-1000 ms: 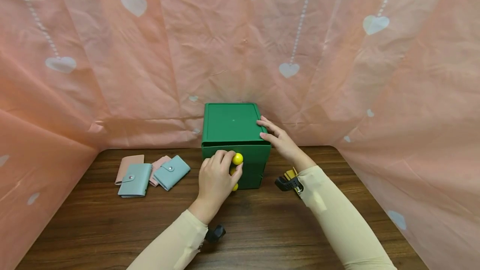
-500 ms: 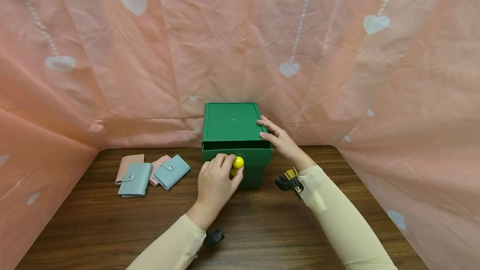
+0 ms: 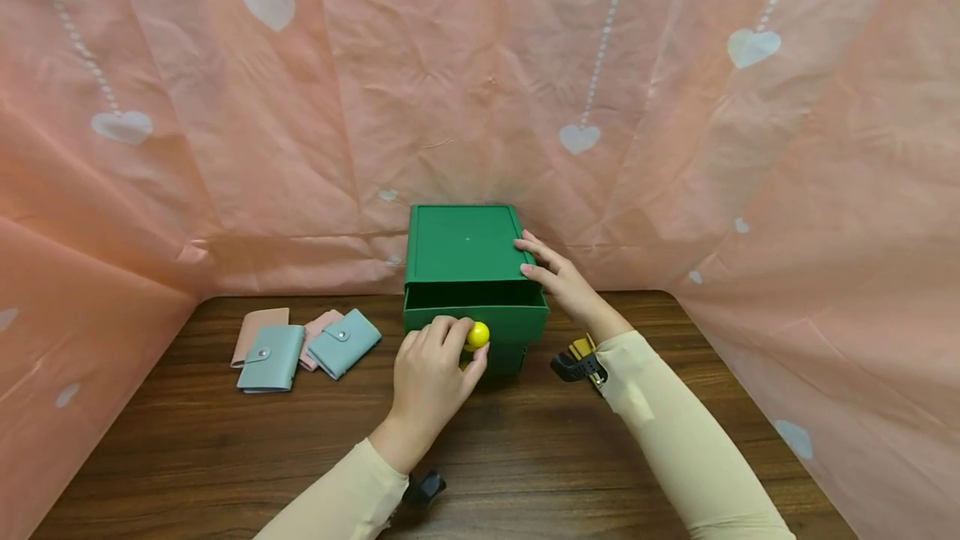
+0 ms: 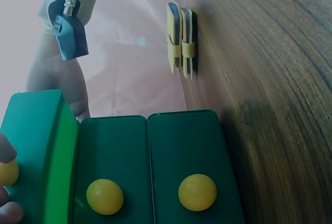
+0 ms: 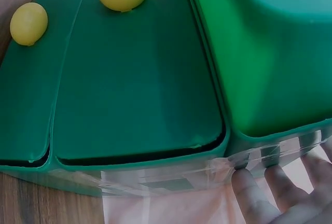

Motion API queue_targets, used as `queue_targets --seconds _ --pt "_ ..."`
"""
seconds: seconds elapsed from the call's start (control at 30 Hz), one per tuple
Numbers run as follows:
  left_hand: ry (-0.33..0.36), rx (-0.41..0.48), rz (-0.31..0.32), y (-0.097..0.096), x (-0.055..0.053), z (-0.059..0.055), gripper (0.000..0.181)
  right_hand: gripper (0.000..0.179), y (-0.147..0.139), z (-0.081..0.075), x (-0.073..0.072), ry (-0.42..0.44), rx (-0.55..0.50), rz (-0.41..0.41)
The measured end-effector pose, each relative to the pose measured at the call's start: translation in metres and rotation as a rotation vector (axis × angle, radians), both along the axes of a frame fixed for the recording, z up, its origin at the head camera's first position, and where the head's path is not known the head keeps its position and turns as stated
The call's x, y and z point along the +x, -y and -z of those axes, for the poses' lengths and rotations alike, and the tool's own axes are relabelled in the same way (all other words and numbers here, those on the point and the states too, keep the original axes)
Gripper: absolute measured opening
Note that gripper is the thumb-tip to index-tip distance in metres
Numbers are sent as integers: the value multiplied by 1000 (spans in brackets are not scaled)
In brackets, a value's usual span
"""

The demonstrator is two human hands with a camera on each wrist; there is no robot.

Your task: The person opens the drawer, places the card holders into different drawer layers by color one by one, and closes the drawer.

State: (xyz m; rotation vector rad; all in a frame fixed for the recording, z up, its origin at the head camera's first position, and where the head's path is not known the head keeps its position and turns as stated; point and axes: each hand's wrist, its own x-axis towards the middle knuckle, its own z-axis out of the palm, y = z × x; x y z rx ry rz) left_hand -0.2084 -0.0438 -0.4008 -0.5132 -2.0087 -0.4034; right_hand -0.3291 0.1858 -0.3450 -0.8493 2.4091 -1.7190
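A green drawer cabinet [image 3: 465, 244] stands at the back middle of the wooden table. Its top drawer [image 3: 517, 322] juts out from the front, a dark gap showing behind the drawer's upper edge. With fingertips and thumb, my left hand [image 3: 427, 377] pinches the round yellow knob [image 3: 478, 334] of that drawer. My right hand [image 3: 562, 282] rests on the cabinet's top right edge and side, fingers spread and relaxed. In the left wrist view, the two lower drawers lie flush, with the middle knob [image 4: 105, 196] and the bottom knob [image 4: 197, 192] untouched.
Left of the cabinet lie blue snap wallets [image 3: 272, 361], a pink wallet [image 3: 321, 332] and a peach wallet [image 3: 255, 332], partly overlapping. Two yellow wallets [image 4: 175, 42] stand on edge to its right, partly behind the right wrist strap [image 3: 577, 367]. Pink heart-print cloth [image 3: 480, 107] surrounds the table.
The top drawer has slid out toward me, from a thin gap to a wider one, as my left hand drew back with its knob. My right hand has stayed in place.
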Motion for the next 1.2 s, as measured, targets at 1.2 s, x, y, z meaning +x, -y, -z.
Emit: queue_targets --seconds 1.2 --pt "-15 -4 15 -2 18 0 31 52 0 0 2 13 -14 -14"
